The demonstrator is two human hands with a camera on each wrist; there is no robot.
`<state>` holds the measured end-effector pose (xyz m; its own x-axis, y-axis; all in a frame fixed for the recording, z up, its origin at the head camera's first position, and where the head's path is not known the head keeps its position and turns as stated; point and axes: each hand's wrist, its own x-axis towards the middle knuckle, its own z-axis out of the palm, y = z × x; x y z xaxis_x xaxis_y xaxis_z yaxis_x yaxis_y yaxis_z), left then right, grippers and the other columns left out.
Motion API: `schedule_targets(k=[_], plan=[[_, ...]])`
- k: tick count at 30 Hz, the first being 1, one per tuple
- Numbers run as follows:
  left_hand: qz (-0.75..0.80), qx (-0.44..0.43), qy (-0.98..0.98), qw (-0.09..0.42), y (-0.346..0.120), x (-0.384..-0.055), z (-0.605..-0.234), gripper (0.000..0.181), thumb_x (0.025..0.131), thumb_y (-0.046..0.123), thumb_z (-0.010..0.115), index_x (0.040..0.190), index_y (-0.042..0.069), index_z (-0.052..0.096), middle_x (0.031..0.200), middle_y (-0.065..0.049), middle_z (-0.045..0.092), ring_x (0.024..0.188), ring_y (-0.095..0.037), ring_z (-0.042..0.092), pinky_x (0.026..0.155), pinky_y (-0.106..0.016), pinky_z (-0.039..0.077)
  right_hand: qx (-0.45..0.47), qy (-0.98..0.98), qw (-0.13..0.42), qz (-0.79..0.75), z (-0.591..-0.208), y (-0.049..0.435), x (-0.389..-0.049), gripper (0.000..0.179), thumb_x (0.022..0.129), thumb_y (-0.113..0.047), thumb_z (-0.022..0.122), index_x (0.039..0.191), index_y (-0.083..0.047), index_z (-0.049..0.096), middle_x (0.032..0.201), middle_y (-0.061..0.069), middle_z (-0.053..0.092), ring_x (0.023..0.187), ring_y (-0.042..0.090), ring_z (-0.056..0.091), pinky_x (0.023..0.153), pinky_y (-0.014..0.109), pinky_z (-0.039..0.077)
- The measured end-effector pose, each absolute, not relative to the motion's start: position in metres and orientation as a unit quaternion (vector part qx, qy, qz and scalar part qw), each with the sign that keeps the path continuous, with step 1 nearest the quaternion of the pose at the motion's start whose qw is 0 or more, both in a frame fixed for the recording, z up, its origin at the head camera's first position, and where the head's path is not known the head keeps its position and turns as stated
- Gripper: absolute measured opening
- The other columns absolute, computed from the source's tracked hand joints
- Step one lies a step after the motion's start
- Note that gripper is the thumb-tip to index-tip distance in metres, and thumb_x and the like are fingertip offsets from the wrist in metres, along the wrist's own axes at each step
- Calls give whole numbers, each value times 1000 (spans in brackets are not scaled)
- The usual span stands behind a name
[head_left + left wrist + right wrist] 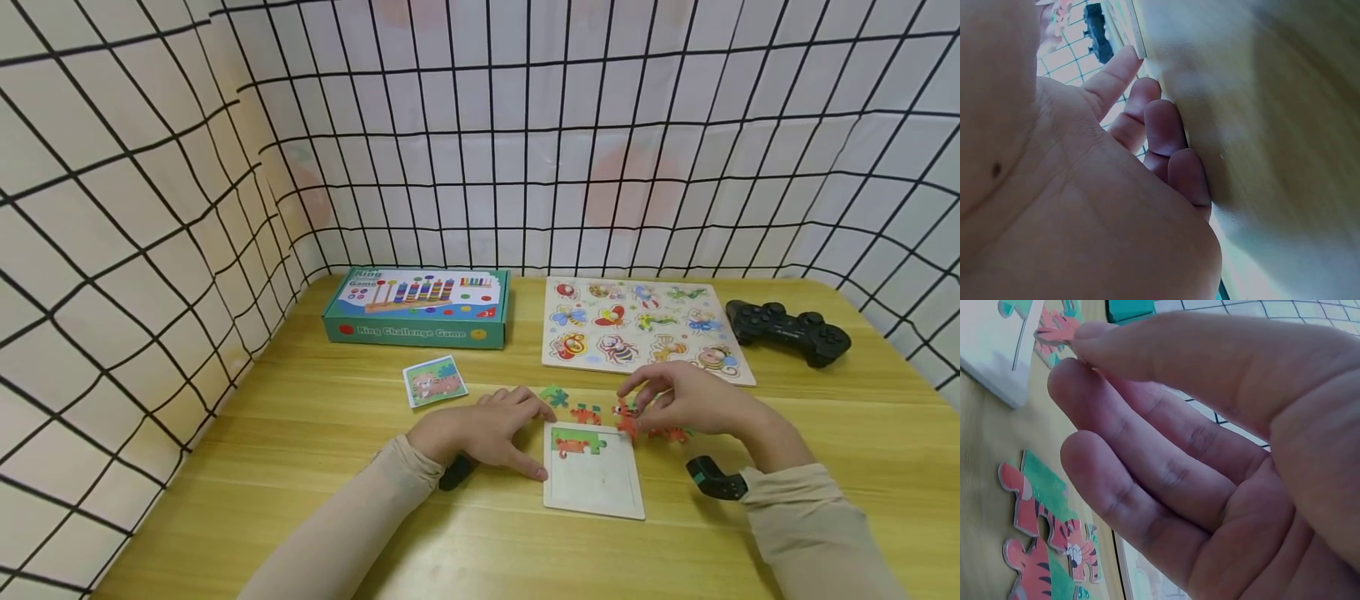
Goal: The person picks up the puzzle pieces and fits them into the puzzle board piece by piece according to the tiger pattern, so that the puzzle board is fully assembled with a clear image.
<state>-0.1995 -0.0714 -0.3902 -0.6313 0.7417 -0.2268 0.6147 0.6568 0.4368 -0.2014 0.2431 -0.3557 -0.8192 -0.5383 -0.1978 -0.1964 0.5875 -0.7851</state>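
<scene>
A white puzzle tray [596, 483] lies on the table, with joined green-and-orange pieces [573, 443] in its upper left corner. My left hand [498, 429] rests at its left side, index fingertip and thumb touching the edge. In the left wrist view the fingers [1165, 128] lie against the tabletop, holding nothing. Above the tray's top right corner, my right hand [693, 404] pinches an orange striped puzzle piece [1055, 332] between thumb and fingertip. Loose pieces [1038, 519] lie beneath that hand. An orange piece [585, 414] and a green one [555, 396] sit behind the tray.
A small picture card [435, 382] lies left of the tray. Farther back are a green Ring Challenge Game box [416, 333], a wooden insect peg board [637, 325] and a black game controller [787, 329]. White grid-patterned cloth [510, 150] walls the table's back and sides.
</scene>
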Motion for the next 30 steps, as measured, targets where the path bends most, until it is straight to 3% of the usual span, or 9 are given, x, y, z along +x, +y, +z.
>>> schedule_targets(k=[8,16,23,30], plan=[[163,382,888,197,-71,-200,-391,72,85,62,73,142,27,47,134,7,40,119,-16,39,104,-37,32,-215,863,218,-403,-355,239,-199,44,82,-15,84,118,-1,64,101,9,66,83,24,69,65,36,54],[161,381,889,198,-70,-201,-390,73,84,62,73,142,27,46,133,7,40,118,-16,39,103,-36,33,-200,847,257,-421,-354,232,-197,43,79,-12,86,110,-3,57,95,12,61,67,25,61,50,31,45],[163,380,889,198,-71,-200,-390,72,84,62,73,142,27,47,133,8,40,118,-16,39,103,-36,33,-242,840,262,-409,-360,217,-194,44,77,-11,87,110,-3,59,92,9,62,72,22,65,67,34,51],[164,378,889,198,-71,-200,-389,72,84,62,73,141,27,47,133,8,40,118,-16,40,103,-36,33,-283,832,270,-393,-368,204,-194,39,76,-10,88,105,-6,62,87,6,64,71,21,62,67,32,52]])
